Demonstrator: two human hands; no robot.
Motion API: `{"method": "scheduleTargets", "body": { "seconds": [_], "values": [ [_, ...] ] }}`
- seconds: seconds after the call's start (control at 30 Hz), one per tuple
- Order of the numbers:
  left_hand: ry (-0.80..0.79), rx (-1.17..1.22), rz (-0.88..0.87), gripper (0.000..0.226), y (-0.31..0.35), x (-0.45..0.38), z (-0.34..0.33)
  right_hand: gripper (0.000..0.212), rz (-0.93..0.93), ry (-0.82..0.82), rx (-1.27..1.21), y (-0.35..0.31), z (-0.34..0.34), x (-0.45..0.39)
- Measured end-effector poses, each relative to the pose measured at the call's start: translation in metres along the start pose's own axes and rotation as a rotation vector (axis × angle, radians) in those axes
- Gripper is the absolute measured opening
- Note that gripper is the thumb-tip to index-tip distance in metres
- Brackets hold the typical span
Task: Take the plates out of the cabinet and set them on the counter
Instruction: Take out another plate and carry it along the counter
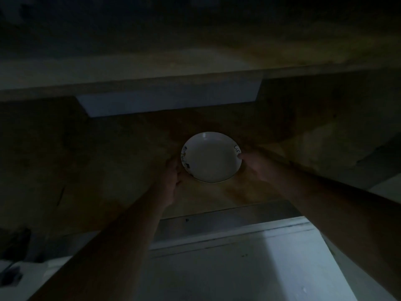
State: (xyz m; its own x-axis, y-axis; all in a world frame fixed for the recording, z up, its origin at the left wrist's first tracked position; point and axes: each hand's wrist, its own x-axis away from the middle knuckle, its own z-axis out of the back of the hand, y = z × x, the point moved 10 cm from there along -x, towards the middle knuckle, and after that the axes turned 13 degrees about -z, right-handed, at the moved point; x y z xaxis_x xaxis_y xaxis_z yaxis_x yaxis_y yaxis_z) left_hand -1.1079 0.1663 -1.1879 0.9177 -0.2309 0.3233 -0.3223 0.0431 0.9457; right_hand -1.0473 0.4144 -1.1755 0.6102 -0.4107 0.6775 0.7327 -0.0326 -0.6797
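Now the white plate sits flat on the dim wooden shelf, squarely between both hands, left hand cupping its near-left rim, right hand gripping the right rim, thumb over the edge, equally close.

Both hands forward, fingers curled

One white plate sits at the centre. Two hands flank it: left hand at eight o'clock, right hand at three o'clock.
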Motion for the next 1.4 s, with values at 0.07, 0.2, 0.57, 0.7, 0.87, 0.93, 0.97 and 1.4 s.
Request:
{"method": "scheduleTargets", "body": {
  "seconds": [0.07, 0.2, 0.57, 0.7, 0.87, 0.93, 0.97, 1.4],
  "values": [
    [-0.056, 0.042, 0.007, 0.038, -0.003, 0.001, -0.009, 0.042, 0.032, 0.025, -0.001, -0.004, 0.000, -0.002],
    [-0.095, 0.108, 0.044, 0.030, -0.010, 0.002, -0.016, 0.039, 0.015, 0.059, -0.005, -0.001, 0.006, -0.003],
    [-0.023, 0.276, 0.091, 0.042, -0.031, -0.008, -0.002, 0.045, -0.095, 0.008, -0.171, 0.018, -0.001, -0.008],
    [-0.006, 0.314, 0.123, 0.050, -0.037, -0.004, -0.003, 0.044, -0.067, 0.059, -0.164, 0.012, 0.001, -0.018],
    [-0.040, 0.366, 0.105, 0.048, -0.035, -0.002, -0.012, 0.044, -0.082, -0.006, -0.125, 0.010, -0.014, -0.021],
    [-0.042, 0.361, 0.094, 0.042, -0.031, -0.001, -0.015, 0.041, -0.086, 0.015, -0.112, 0.011, -0.010, -0.019],
    [-0.034, 0.355, 0.091, 0.040, -0.029, 0.000, -0.015, 0.040, -0.085, 0.015, -0.120, 0.012, -0.009, -0.019],
    [0.007, 0.331, 0.116, 0.035, -0.032, 0.023, 0.001, 0.035, -0.091, 0.032, -0.098, 0.022, -0.011, 0.003]
  ]
}}
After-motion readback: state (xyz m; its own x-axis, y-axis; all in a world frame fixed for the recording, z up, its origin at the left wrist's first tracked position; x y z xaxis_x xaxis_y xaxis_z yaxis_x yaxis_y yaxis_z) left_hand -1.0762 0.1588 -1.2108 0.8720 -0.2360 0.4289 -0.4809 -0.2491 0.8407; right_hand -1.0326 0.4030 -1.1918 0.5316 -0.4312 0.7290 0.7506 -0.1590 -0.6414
